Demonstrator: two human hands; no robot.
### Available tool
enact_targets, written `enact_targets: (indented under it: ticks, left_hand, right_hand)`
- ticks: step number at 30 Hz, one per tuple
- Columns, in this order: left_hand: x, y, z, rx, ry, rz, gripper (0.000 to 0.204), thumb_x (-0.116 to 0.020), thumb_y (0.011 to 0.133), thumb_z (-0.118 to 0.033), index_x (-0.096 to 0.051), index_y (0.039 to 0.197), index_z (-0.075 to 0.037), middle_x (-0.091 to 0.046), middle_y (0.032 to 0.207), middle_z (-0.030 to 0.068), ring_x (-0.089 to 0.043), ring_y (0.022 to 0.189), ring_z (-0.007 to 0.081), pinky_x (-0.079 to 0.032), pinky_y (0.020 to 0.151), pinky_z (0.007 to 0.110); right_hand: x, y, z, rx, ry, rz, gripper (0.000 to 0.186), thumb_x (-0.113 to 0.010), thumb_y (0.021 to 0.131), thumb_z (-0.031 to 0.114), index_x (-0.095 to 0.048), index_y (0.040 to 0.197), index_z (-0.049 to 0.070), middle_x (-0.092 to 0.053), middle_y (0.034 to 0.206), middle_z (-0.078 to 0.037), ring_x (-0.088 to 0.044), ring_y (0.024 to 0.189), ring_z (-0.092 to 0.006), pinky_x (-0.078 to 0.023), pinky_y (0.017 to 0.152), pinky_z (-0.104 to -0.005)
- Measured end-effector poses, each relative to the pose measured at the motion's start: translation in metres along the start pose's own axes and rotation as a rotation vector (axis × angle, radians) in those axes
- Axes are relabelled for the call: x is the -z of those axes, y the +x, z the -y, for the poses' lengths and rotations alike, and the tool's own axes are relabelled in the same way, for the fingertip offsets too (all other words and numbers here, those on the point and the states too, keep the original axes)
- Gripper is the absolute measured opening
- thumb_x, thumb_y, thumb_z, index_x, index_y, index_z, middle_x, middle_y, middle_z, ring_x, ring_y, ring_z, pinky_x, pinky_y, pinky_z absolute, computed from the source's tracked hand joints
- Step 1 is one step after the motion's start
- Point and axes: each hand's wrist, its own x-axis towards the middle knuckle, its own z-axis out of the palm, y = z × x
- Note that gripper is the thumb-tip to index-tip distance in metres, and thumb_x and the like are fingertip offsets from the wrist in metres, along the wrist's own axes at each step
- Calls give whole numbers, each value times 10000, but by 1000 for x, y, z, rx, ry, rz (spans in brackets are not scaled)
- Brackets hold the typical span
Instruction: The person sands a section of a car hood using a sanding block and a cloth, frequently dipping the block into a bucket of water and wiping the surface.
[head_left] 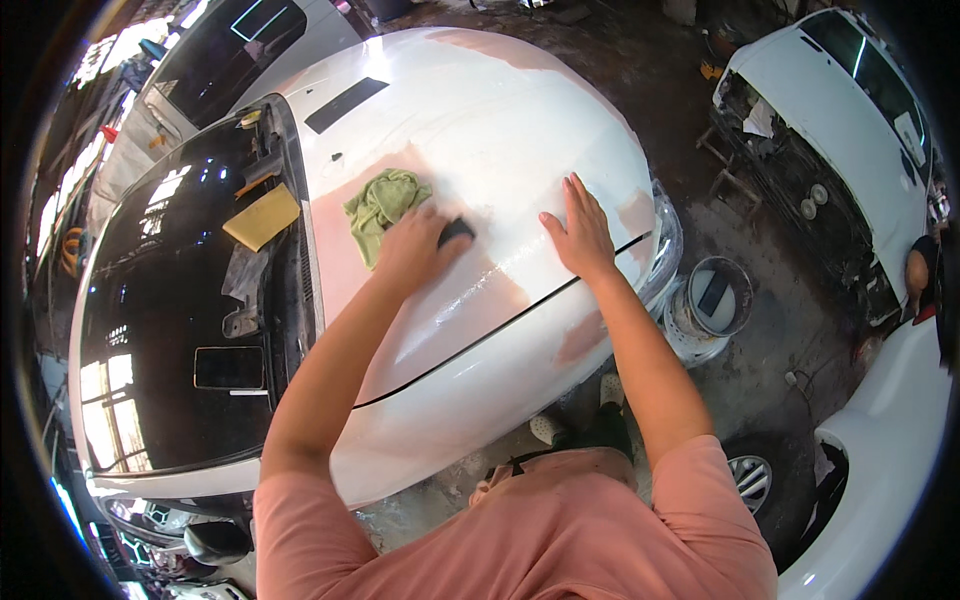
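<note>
Left of the glossy white car hood [510,140], a flat black rectangular phone [228,368] and a yellow rectangular pad [261,217] lie over the dark glass windshield [160,270]. On the hood's left part sits a crumpled light-green cloth [385,200], and next to it the bare left hand [408,247] holds a small black block [454,230] on the surface, thumb and fingers clamped around it. Farther right on the hood, the bare right hand [583,230] rests flat, thumb spread from fingers, and beyond the hood's right edge stands a round translucent bucket [682,322].
</note>
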Motion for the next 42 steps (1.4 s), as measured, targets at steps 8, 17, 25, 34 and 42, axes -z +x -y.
enact_targets:
  ticks: [8,17,25,34,42]
  left_hand:
    - [5,11,-4,7,-40,-55,514,-685,985,-531,-748,1133,-42,-716,1126,161,-690,1117,372,-571,917,507]
    - [-10,43,2,465,-91,43,734,-707,896,-685,-782,1088,20,-778,1146,233,-766,1061,385,-609,897,483]
    - [37,34,31,579,-341,-18,772,-529,1017,-722,-781,1067,6,-775,1037,268,-768,979,400,-602,895,531]
    - [2,31,87,347,-27,-108,875,-721,868,-723,-525,1617,-315,-346,1751,176,-216,1604,570,-277,1202,791]
    - [-21,27,107,81,-227,-277,463,-818,856,-367,-704,1223,-109,-683,1352,200,-587,1335,464,-523,1068,555]
  right_hand:
    - [-5,2,10,30,23,-22,729,-606,1080,406,-398,1623,-33,-369,1718,-236,-365,1570,-408,-296,1288,-506]
    - [-27,-1,105,40,347,0,330,-647,1027,159,-699,1296,-24,-737,1247,-243,-696,1164,-428,-548,1034,-485]
    - [-7,1,220,-184,3,189,524,-664,1022,452,-676,1247,-20,-676,1263,-268,-686,1180,-451,-578,1000,-514]
    - [-26,-8,215,73,-228,356,275,-614,1000,110,-665,1240,-14,-660,1283,-226,-644,1207,-436,-588,975,-516]
    - [-25,-34,196,310,-245,155,260,-587,965,48,-669,1210,23,-681,1262,-213,-650,1125,-441,-578,924,-541]
